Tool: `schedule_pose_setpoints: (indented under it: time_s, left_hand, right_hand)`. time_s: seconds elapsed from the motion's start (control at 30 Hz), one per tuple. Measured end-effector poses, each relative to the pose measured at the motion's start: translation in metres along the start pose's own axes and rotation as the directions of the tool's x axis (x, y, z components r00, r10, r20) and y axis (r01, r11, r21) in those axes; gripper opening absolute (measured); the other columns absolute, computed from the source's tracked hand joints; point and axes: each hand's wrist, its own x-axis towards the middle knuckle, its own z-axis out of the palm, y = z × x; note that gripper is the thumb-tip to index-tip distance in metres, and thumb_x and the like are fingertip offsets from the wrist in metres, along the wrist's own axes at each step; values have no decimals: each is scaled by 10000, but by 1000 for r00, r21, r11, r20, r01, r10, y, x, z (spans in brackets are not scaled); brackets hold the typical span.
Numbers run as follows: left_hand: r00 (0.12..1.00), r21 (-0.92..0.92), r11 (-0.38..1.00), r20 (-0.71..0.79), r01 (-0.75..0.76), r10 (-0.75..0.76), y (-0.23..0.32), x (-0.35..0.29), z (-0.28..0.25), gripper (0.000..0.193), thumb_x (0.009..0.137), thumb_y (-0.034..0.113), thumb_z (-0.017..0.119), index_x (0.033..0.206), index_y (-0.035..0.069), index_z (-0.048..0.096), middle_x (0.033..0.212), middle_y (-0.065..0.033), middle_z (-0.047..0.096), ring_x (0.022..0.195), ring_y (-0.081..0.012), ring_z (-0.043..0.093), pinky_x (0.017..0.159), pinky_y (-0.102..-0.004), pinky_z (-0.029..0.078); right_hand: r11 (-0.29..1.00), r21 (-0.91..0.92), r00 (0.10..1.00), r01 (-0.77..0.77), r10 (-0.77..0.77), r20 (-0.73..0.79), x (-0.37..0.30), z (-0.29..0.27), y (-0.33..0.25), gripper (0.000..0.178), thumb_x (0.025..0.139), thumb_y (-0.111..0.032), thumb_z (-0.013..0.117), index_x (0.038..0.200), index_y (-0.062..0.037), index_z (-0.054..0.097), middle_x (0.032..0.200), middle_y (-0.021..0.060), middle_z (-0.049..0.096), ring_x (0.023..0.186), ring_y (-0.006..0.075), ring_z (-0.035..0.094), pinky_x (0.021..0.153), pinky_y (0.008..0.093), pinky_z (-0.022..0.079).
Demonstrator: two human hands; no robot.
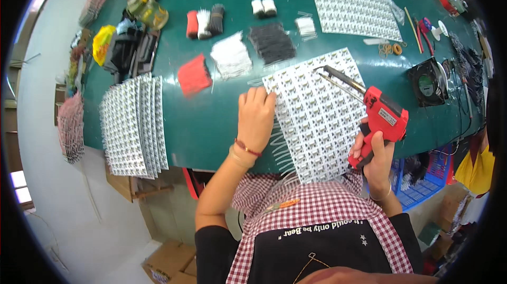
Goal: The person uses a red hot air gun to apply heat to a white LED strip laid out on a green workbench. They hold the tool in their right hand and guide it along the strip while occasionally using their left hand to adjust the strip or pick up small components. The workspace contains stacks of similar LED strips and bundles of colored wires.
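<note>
A white panel of many small circuit boards (330, 136) lies at a slant on the green table in front of me. Thin pale wires (281, 149) stick out along its left edge. My left hand (256, 117) rests at the panel's upper left edge, fingers curled together; whatever they pinch is hidden. My right hand (379, 157) grips a red soldering gun (388, 115) by its handle, with its long tip over the upper part of the panel. Beyond my left hand lie loose piles of red wires (194, 75), white wires (231, 56) and black wires (272, 42).
Stacked panels (124, 131) stand at the left table edge, and more panels (354, 12) lie at the far right. A black fan (429, 83) sits right of the soldering gun. Bundled wires (203, 22) stand behind the loose piles. A blue basket (422, 178) is below the table.
</note>
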Motion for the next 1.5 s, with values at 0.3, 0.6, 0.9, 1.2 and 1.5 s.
schedule_pose_setpoints:
  time_s: [0.3, 0.6, 0.9, 1.2, 1.5]
  left_hand:
    - [890, -901, 337, 369, 273, 268, 108, 10, -23, 38, 867, 60, 610, 851, 45, 579, 1122, -153, 592, 1120, -308, 533, 972, -368, 387]
    - [862, -949, 260, 278, 178, 424, 163, 2, 15, 33, 864, 47, 615, 848, 25, 596, 915, -93, 553, 743, -152, 518, 659, -260, 422]
    - [937, -927, 276, 307, 254, 169, 129, 5, 5, 24, 867, 30, 539, 845, 22, 538, 1027, -158, 556, 656, -131, 496, 549, -210, 385]
    - [914, -844, 531, 151, -79, 376, 115, 27, -5, 210, 897, 215, 629, 795, 46, 555, 726, -42, 503, 689, -153, 477, 601, -288, 401]
    - [860, -868, 491, 307, 77, 409, 97, 26, 16, 23, 908, 67, 568, 921, 48, 569, 851, -63, 555, 718, -144, 498, 666, -264, 440]
  right_hand:
    - [959, -36, 956, -281, 277, -93, -3, -16, -24, 333, 980, -304, 514, 1171, -38, 579, 965, 27, 623, 730, 70, 536, 636, 243, 457]
    - [977, -19, 976, 212, -211, 45, -3, -58, -23, 855, 840, -526, 661, 1420, -26, 282, 1338, 112, 438, 1255, 207, 401, 1052, 370, 334]
    - [586, 658, 742, 472, 138, -656, -69, -275, 32, 402, 936, -421, 538, 978, -29, 615, 973, 108, 644, 937, 275, 624, 844, 446, 510]
    - [955, 135, -145, 263, 178, -973, -240, -502, 110, 354, 907, -447, 468, 798, -119, 543, 769, 59, 469, 645, 205, 412, 598, 410, 422]
    - [109, -525, 64, -844, -952, -299, -241, -489, -282, 365, 939, -357, 389, 948, -91, 639, 847, 75, 620, 788, 254, 591, 739, 408, 457]
